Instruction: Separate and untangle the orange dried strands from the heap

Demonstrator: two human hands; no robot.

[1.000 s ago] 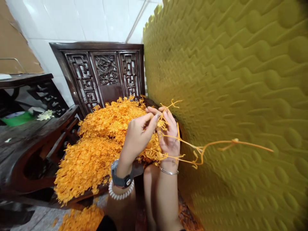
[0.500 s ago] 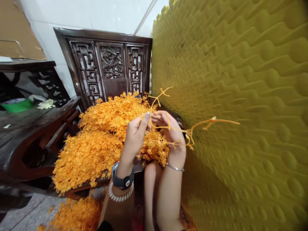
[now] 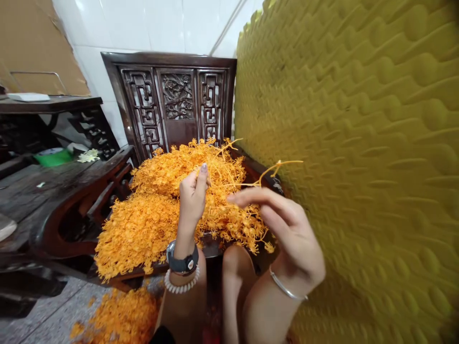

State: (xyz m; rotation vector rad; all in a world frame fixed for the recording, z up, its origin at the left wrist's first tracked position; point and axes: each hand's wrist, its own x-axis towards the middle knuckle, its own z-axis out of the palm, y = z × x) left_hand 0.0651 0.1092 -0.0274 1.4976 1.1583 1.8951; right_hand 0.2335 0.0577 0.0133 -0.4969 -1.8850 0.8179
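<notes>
My left hand [image 3: 192,198] is pinched closed on a thin orange branched stem [image 3: 263,174] that reaches right toward the yellow foam. It hovers over a big heap of small orange plastic flower pieces [image 3: 154,210] piled on a dark carved wooden chair [image 3: 172,102]. My right hand [image 3: 287,229] is off the stem, lower right of the left hand, fingers stretched out and apart, holding nothing. A watch and a white bead bracelet sit on my left wrist, a thin silver bangle on my right.
A tall yellow ridged foam sheet [image 3: 358,167] fills the right side, close to my right hand. More orange pieces [image 3: 118,317] lie on the tiled floor below the chair. A dark wooden table [image 3: 43,181] with a green dish [image 3: 53,156] stands left.
My right hand let go of the stem and dropped down to the right, opening. The stem swung left and now hangs from my left hand alone. The view shifted slightly.
</notes>
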